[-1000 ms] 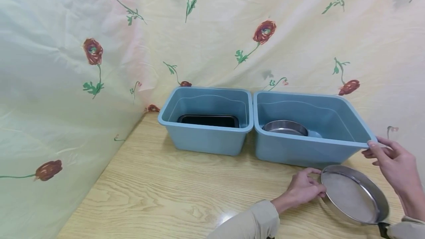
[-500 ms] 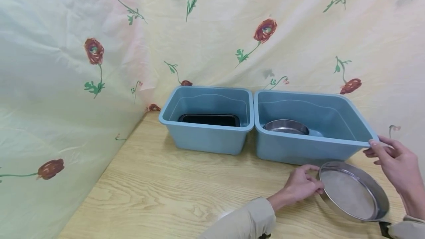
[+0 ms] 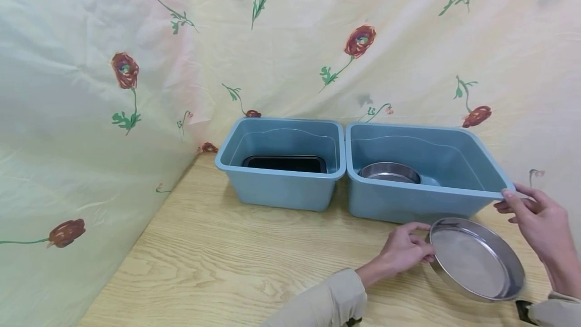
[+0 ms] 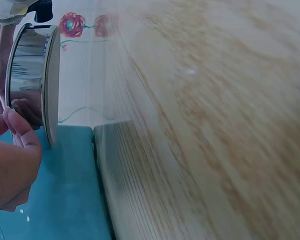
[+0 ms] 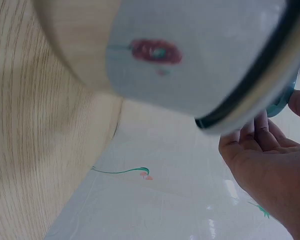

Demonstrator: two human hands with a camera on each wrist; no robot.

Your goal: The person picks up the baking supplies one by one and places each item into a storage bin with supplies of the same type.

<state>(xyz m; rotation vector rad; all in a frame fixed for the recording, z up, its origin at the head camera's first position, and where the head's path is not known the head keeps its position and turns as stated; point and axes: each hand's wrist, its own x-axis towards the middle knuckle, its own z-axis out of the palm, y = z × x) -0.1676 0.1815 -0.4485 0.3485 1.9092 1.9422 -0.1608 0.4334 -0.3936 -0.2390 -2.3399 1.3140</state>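
My left hand [image 3: 401,249] pinches the left edge of a round metal sieve [image 3: 469,261] with a shiny wall and a grey, mesh-like bottom. Tilted, it is held above the table in front of the right blue bin [image 3: 424,206]. In the left wrist view, fingers and thumb grip the rim of the sieve [image 4: 27,75]. My right hand [image 3: 542,223] holds the front right corner of that bin's rim between thumb and fingers. The right wrist view shows the sieve's mirror-like wall close to the camera, and the right hand [image 5: 270,160] beyond it.
Inside the right bin lies another round metal pan or sieve [image 3: 391,171]. Beside it stands a left blue bin [image 3: 281,191] holding a black rectangular tray [image 3: 286,163]. A flowered curtain [image 3: 281,54] hangs behind and to the left of the wooden table [image 3: 218,256].
My left hand and the sieve have moved slightly left and a little toward the bins. My right hand stays on the bin's corner.
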